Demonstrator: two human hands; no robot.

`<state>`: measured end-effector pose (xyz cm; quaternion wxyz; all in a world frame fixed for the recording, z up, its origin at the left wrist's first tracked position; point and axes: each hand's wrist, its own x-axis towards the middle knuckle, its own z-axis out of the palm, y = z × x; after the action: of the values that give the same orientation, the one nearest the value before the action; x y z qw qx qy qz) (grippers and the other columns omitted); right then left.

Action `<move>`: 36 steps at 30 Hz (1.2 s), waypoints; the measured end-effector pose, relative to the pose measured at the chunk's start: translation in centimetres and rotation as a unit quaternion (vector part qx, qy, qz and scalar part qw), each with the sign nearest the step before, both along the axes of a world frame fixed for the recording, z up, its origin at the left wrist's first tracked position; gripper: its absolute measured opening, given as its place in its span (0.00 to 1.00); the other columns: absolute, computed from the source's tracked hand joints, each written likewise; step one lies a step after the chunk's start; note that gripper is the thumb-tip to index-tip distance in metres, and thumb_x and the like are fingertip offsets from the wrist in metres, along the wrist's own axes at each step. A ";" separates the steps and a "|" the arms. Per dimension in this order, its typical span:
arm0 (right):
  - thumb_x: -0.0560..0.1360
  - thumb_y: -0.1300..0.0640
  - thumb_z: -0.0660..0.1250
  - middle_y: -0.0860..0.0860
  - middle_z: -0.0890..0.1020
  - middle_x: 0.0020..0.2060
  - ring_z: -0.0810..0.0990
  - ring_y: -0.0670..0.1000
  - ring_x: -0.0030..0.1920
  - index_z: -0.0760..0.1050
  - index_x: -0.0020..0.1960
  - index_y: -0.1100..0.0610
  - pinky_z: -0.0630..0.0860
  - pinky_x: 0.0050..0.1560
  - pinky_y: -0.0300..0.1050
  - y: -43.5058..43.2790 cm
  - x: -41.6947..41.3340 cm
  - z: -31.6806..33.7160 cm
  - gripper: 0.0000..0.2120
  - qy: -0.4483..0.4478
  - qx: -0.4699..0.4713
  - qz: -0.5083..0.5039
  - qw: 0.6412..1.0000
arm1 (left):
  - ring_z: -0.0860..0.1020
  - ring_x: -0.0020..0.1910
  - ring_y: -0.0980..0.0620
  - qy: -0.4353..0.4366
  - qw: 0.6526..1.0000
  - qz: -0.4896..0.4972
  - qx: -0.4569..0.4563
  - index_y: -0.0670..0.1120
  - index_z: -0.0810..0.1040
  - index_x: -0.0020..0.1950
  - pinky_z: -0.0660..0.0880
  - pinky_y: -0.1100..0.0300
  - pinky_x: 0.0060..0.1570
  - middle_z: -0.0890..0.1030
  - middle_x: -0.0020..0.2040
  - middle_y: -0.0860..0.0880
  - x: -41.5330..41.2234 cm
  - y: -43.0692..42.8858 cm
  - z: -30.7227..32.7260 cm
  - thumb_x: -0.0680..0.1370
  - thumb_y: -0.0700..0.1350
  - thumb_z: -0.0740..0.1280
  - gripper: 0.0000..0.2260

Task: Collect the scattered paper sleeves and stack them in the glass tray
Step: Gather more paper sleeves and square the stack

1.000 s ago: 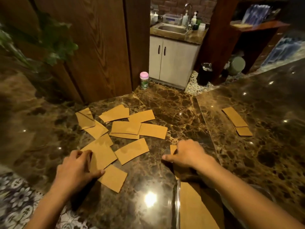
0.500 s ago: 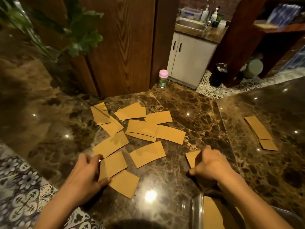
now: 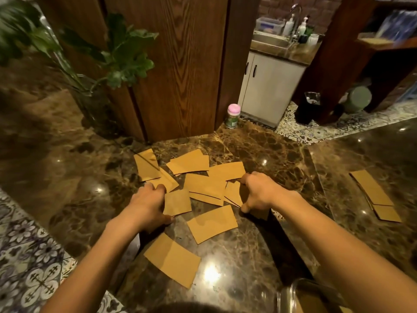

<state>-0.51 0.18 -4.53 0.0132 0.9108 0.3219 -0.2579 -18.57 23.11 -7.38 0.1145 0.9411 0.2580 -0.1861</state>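
Observation:
Several flat brown paper sleeves (image 3: 198,177) lie scattered on the dark marble counter (image 3: 259,152). My left hand (image 3: 146,205) grips one sleeve (image 3: 177,202) at its left edge, fingers curled over it. My right hand (image 3: 257,192) grips a few overlapping sleeves (image 3: 232,193) on their right side. One loose sleeve (image 3: 212,223) lies between my hands and another (image 3: 172,259) nearer to me. The glass tray (image 3: 291,297) shows only as a corner at the bottom right.
A small stack of sleeves (image 3: 374,195) lies on the right counter section. A pink-lidded jar (image 3: 232,115) stands at the far counter edge. A potted plant (image 3: 101,64) stands at the back left. The counter's left edge drops to patterned floor tiles (image 3: 27,256).
Both hands have moved forward into the pile. My right hand left the single sleeve near the tray and now grips sleeves in the middle. The left hand slid up with its sleeve.

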 end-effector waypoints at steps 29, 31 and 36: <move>0.68 0.37 0.77 0.58 0.80 0.63 0.79 0.61 0.62 0.65 0.70 0.59 0.77 0.57 0.52 5.5 -2.7 -0.8 0.42 0.040 0.090 -0.019 0.995 | 0.67 0.61 0.55 -0.069 0.978 -0.191 -0.045 0.57 0.59 0.70 0.56 0.55 0.54 0.67 0.59 0.56 -9.5 -4.5 -0.7 0.72 0.68 0.60 0.31; 0.69 0.33 0.75 0.58 0.78 0.66 0.77 0.61 0.64 0.64 0.72 0.60 0.75 0.57 0.50 4.0 -2.8 0.3 0.44 0.077 0.113 -0.063 0.989 | 0.68 0.61 0.55 -0.093 0.985 -0.137 -0.050 0.59 0.51 0.75 0.58 0.56 0.55 0.66 0.59 0.57 -9.0 -5.6 -0.8 0.70 0.74 0.56 0.38; 0.80 0.37 0.63 0.48 0.78 0.65 0.77 0.51 0.65 0.70 0.73 0.55 0.71 0.60 0.42 -0.4 -4.4 2.5 0.29 0.155 0.260 -0.159 0.940 | 0.64 0.69 0.64 -0.297 0.899 0.038 -0.320 0.74 0.42 0.74 0.63 0.56 0.69 0.61 0.70 0.68 -4.2 -9.3 1.6 0.80 0.62 0.59 0.31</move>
<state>-4.92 -0.25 -2.03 -0.3148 0.8710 0.2265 -0.3017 -22.82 13.83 -5.77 0.4880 0.8546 0.1743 0.0339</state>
